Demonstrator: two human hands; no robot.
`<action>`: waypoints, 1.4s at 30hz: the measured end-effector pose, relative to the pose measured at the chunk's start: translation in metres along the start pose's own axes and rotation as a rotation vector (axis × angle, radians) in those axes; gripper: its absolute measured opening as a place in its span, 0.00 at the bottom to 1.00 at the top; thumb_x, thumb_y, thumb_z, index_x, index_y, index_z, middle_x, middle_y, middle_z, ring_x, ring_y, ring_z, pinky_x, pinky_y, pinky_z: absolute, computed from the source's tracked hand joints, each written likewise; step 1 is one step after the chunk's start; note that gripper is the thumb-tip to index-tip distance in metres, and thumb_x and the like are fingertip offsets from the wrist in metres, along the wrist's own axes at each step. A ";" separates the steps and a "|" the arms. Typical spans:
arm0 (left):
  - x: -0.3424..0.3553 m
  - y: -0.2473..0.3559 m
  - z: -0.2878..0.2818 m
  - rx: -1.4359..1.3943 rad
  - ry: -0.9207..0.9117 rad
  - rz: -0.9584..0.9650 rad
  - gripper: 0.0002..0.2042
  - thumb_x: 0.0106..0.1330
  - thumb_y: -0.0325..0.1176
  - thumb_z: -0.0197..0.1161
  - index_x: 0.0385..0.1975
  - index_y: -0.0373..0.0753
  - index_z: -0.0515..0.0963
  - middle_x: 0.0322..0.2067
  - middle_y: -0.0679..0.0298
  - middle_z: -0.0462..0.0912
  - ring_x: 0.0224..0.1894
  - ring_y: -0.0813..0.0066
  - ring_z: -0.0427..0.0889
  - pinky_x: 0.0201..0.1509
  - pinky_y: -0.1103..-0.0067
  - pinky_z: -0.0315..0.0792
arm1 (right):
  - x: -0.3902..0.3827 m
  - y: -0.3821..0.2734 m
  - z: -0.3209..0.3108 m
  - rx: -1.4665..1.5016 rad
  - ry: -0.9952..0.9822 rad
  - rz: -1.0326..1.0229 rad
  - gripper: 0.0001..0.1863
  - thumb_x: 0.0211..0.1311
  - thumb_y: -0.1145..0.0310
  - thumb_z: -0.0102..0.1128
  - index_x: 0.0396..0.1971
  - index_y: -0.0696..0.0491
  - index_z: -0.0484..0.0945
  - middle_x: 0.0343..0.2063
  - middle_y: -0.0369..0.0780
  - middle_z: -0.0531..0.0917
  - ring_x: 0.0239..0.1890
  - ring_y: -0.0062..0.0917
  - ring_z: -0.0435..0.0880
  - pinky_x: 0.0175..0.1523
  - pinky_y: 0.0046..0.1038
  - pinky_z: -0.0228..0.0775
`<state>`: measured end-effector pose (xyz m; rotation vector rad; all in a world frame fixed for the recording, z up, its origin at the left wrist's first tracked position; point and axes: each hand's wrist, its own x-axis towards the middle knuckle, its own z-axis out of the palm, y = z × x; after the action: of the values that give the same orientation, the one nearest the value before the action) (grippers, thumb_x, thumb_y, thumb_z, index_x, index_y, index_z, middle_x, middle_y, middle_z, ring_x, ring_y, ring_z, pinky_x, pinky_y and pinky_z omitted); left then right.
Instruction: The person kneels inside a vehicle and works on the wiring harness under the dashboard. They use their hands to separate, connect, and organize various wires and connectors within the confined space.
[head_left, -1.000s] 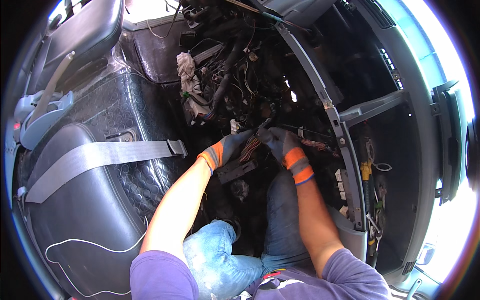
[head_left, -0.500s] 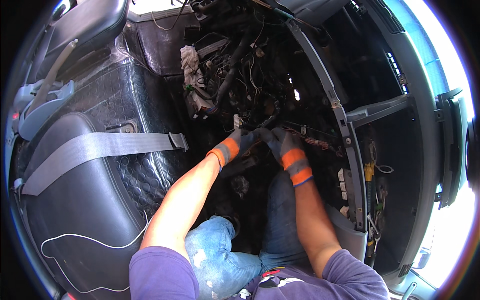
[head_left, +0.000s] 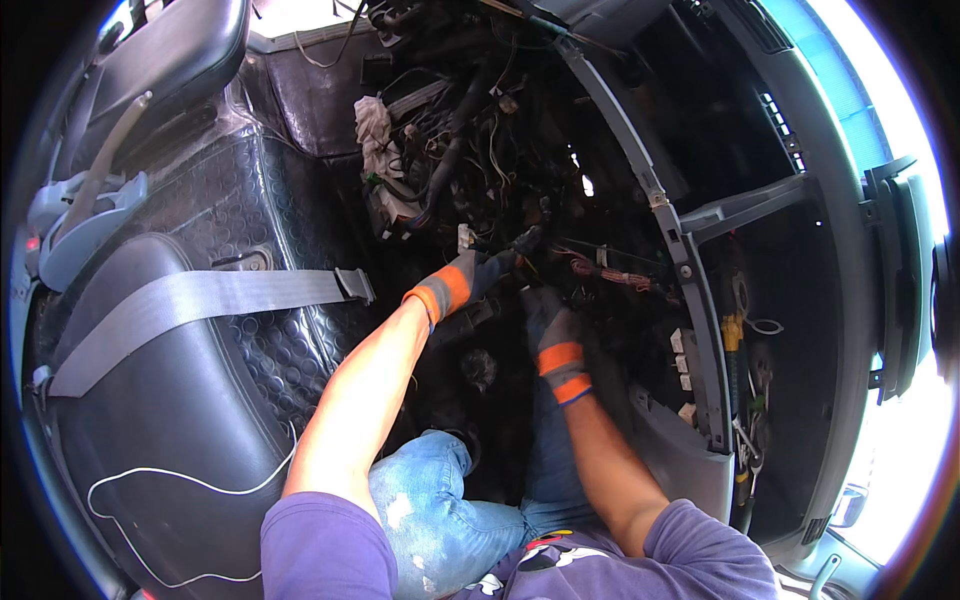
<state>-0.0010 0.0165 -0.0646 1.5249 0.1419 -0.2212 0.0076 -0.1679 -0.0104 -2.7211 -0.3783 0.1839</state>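
Observation:
Both my hands wear grey gloves with orange bands, above my knees among the stripped dashboard's wires. My left hand (head_left: 474, 278) is closed around dark wiring (head_left: 526, 240), its fingertips hard to make out against the black. Beside its knuckles a white connector (head_left: 465, 238) sticks up. Thin orange-yellow wire (head_left: 531, 266) shows just past the left fingertips. Lower and to the right, my right hand (head_left: 548, 318) has its fingers curled together; a tiny pale bit shows at their tips, and what they hold is unclear. Reddish bundled wires (head_left: 622, 277) run to the right of it.
A tangle of wires and connectors (head_left: 430, 170) fills the space ahead. The curved dash frame (head_left: 640, 165) passes on the right, with white relays (head_left: 683, 365) and tools (head_left: 745, 450) near it. At left are a black seat (head_left: 170, 420) and grey belt (head_left: 210, 293).
My right hand has drawn back toward me and slightly left, parting from the left hand. The left hand has shifted slightly left. More of the reddish wires shows now.

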 end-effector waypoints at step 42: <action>0.003 0.002 0.073 -0.930 0.180 -0.163 0.09 0.68 0.39 0.61 0.32 0.39 0.79 0.24 0.66 0.79 0.24 0.76 0.76 0.28 0.78 0.71 | 0.043 -0.015 -0.056 0.160 -0.066 -0.121 0.14 0.59 0.58 0.61 0.41 0.50 0.81 0.36 0.49 0.84 0.41 0.49 0.81 0.47 0.38 0.74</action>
<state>-0.0008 -0.0565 -0.0597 0.6030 0.4457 -0.1159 0.0546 -0.1619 0.0434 -2.5311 -0.5224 0.2598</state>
